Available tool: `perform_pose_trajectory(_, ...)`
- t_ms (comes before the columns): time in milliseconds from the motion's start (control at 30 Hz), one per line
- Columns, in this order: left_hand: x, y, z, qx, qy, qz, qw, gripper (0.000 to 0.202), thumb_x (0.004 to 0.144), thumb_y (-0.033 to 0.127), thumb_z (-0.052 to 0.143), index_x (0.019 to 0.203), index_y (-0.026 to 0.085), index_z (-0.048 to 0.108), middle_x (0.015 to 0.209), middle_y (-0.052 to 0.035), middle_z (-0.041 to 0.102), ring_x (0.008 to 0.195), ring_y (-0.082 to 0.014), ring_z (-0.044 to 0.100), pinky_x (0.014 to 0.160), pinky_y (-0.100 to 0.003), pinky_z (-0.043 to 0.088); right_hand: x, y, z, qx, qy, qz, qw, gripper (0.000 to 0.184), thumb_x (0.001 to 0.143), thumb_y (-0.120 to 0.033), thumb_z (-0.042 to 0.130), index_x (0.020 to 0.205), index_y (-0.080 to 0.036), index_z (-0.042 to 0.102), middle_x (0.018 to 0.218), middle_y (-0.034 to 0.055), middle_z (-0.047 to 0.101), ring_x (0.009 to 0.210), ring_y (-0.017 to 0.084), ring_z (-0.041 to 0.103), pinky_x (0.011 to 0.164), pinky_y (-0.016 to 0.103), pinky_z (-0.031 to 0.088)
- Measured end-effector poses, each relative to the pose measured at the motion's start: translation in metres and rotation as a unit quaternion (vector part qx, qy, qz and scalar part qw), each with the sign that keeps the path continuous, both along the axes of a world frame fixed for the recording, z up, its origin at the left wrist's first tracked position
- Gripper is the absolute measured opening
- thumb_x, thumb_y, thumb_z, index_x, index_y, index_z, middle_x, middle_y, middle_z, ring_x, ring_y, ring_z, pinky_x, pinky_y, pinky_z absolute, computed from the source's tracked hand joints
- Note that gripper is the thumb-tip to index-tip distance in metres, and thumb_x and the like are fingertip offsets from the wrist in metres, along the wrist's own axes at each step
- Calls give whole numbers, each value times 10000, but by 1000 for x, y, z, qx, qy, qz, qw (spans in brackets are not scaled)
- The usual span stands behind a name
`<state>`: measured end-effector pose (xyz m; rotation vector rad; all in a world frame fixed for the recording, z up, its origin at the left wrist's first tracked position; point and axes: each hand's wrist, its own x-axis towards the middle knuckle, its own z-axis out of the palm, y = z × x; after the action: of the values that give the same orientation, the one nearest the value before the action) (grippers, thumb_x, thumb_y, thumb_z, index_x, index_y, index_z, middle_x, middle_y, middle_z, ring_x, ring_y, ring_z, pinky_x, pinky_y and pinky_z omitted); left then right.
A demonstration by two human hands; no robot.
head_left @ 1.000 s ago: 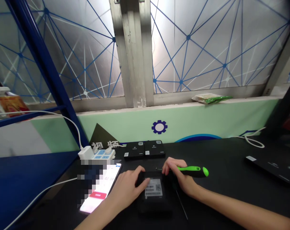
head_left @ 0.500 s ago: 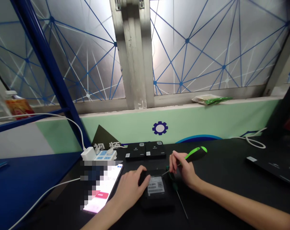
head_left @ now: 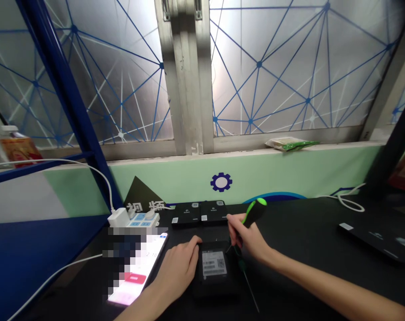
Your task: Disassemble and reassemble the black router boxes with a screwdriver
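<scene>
A small black box (head_left: 215, 285) with a white label lies on the black tabletop (head_left: 305, 249) in front of me. My left hand (head_left: 178, 267) rests flat on the box's left side, fingers over its top edge. My right hand (head_left: 247, 238) is closed round a green-and-black screwdriver (head_left: 254, 211), tilted steeply with its tip down at the box's upper right corner. A second thin screwdriver (head_left: 247, 278) lies on the table just right of the box.
A lit phone (head_left: 138, 272) lies left of the box, near a white power strip (head_left: 133, 218) with cables. Two black boxes (head_left: 200, 213) sit against the wall behind. A flat black device (head_left: 379, 234) lies at far right. A blue shelf frame (head_left: 65, 102) stands left.
My right hand has raised the screwdriver from lying nearly flat to steeply tilted, its tip now down at the box's corner. My left hand has stayed on the box.
</scene>
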<state>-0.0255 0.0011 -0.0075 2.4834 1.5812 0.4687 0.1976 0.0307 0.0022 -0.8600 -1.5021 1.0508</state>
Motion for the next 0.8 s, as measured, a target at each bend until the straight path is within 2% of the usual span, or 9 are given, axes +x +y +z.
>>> perform_pose_trajectory(67,0,1,-1,1,-10,-2,1000,293,1043,258,289,1162,242,556,939,-60,722,892,-277,709,740,-346,473,-5,1,3,-21,-24,-7,999,551,938,-549,530,519,-196,471,415,-31,471,372,85,400,399,213,298)
perform_pose_trajectory(133,0,1,-2,3,-16,-3,1000,289,1041,258,292,1158,243,555,949,-58,724,899,-277,707,749,-351,473,-9,1,5,-17,-45,-6,999,441,888,-496,645,605,-192,497,446,-45,501,396,85,426,417,208,319)
perform_pose_trajectory(233,0,0,-2,3,-15,-1,1000,289,1043,263,291,1162,251,554,946,-53,726,888,-273,710,735,-343,469,-11,0,4,-4,-38,26,999,364,823,-466,739,702,-181,547,528,-33,565,444,98,485,446,216,365)
perform_pose_trajectory(367,0,-1,-1,0,-2,12,1000,280,1037,265,310,1165,258,559,954,-55,728,897,-276,713,736,-337,471,-10,-2,-7,8,-9,71,997,347,813,-474,755,761,-170,595,613,-10,618,490,103,520,473,218,410)
perform_pose_trajectory(567,0,-3,2,-10,11,19,1000,300,1037,283,312,1196,268,565,966,-67,722,910,-281,707,764,-350,487,-5,-8,-30,13,21,53,998,311,893,-473,674,840,-175,604,679,11,653,515,100,543,489,210,452)
perform_pose_trajectory(700,-1,-4,6,-20,39,30,999,319,1040,306,303,1226,276,561,864,-63,710,827,-289,706,723,-355,484,-2,-10,-35,29,15,41,999,297,921,-450,646,848,-165,614,689,24,651,527,105,561,490,210,468)
perform_pose_trajectory(800,-1,-4,7,-23,41,27,999,325,1041,315,297,1228,276,560,868,-64,709,827,-297,704,720,-364,485,-1,-12,-34,46,4,42,998,283,936,-425,631,837,-160,616,703,34,655,546,111,569,504,216,474)
